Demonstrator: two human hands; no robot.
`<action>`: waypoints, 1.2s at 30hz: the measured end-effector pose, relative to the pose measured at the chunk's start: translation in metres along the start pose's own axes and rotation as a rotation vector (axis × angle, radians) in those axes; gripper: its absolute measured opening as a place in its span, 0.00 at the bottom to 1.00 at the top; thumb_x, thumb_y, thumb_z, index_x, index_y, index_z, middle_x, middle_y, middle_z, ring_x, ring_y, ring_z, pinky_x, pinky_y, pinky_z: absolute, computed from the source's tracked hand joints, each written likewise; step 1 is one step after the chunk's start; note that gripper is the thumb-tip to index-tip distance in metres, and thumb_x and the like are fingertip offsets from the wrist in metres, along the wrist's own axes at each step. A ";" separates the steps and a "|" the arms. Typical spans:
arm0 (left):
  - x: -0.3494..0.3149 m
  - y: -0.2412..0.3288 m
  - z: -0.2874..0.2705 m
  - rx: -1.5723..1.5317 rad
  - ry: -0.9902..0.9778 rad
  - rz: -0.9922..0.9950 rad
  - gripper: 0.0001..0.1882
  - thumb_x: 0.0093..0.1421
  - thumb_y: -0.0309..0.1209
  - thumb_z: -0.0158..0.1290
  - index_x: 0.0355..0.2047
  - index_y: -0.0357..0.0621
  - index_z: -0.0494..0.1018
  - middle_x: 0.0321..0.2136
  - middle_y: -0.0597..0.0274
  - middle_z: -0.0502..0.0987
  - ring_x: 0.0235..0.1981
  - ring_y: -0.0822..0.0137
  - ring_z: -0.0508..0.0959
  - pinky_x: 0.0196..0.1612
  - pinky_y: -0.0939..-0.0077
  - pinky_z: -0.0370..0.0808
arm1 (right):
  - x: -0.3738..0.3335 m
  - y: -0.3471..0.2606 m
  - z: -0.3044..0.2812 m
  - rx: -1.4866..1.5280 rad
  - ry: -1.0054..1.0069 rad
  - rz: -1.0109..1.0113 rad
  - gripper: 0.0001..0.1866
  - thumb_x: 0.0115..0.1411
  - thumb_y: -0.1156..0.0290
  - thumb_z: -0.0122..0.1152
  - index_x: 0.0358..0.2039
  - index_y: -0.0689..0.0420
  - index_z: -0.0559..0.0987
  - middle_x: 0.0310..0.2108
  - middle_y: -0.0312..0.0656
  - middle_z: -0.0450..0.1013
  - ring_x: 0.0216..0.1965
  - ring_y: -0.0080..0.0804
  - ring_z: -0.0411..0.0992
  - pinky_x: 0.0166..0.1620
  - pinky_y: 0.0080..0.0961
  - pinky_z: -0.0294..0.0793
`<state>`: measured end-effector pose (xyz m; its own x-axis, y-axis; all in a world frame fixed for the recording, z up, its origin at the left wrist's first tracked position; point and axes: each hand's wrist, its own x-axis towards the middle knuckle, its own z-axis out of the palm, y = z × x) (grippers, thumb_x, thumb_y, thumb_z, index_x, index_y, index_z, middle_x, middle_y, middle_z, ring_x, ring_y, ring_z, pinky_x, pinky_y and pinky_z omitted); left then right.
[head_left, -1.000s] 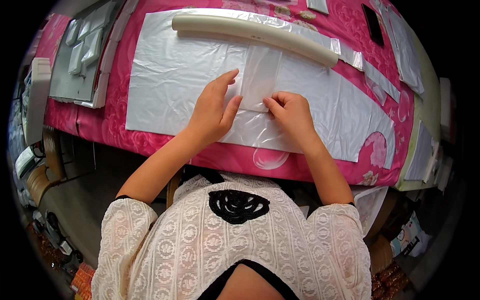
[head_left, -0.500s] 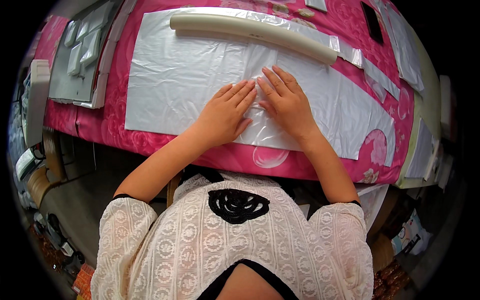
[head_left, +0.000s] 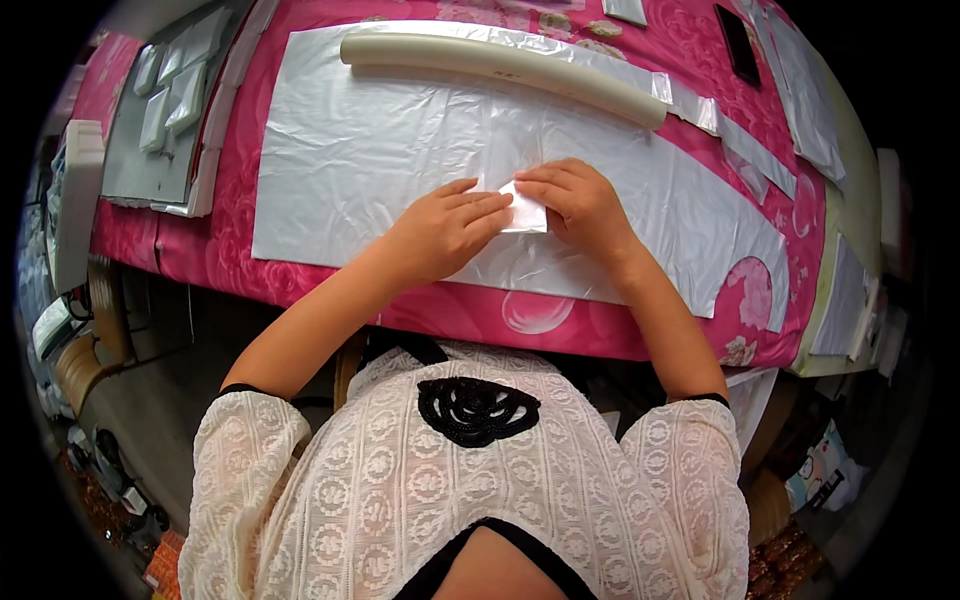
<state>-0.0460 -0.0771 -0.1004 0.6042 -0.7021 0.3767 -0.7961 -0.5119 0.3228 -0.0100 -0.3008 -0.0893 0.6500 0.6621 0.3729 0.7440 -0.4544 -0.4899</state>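
Folded plastic film (head_left: pixel 527 217) on white plastic sheet (head_left: pixel 370 150), between left hand (head_left: pixel 440 232) and right hand (head_left: pixel 585 208); touched by fingers (head_left: pixel 488 207) of both, grip cannot be told. Edges best aligned, folds pressed evenly.

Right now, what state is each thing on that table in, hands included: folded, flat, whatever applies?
Left hand: fingers extended, touching the small white piece.
Right hand: fingers bent, touching that piece; exact grip unclear.
Small white piece: apparently folded, between the hands.
White plastic sheet: spread out, wrinkled.
Cream tube: lying on the sheet.
Pink tablecloth: spread beneath the sheet.
Black phone: lying flat.
White packets: lying in the grey tray.
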 end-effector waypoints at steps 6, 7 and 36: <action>-0.028 0.027 -0.010 -0.146 -0.048 -0.092 0.32 0.36 0.29 0.59 0.47 0.41 0.69 0.48 0.60 0.73 0.50 0.62 0.72 0.51 0.64 0.69 | -0.027 -0.035 0.012 0.059 0.017 -0.027 0.13 0.43 0.77 0.60 0.33 0.55 0.79 0.35 0.35 0.76 0.36 0.34 0.73 0.39 0.27 0.73; -0.026 0.027 -0.011 -0.137 -0.031 -0.075 0.34 0.35 0.30 0.61 0.48 0.40 0.68 0.47 0.58 0.73 0.47 0.61 0.74 0.49 0.64 0.69 | -0.026 -0.036 0.010 0.088 0.016 0.004 0.13 0.44 0.78 0.60 0.33 0.55 0.79 0.34 0.36 0.76 0.36 0.34 0.73 0.38 0.26 0.73; 0.010 0.031 0.030 0.052 -0.053 -0.554 0.57 0.47 0.58 0.52 0.62 0.30 0.39 0.64 0.41 0.41 0.66 0.50 0.39 0.65 0.53 0.33 | 0.039 -0.035 -0.003 0.162 -0.349 0.915 0.14 0.47 0.64 0.63 0.20 0.64 0.78 0.15 0.43 0.72 0.17 0.31 0.71 0.24 0.25 0.69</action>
<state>-0.0659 -0.1151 -0.1129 0.9312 -0.3448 0.1185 -0.3618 -0.8341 0.4164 -0.0104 -0.2614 -0.0552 0.8618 0.2472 -0.4429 -0.0687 -0.8083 -0.5848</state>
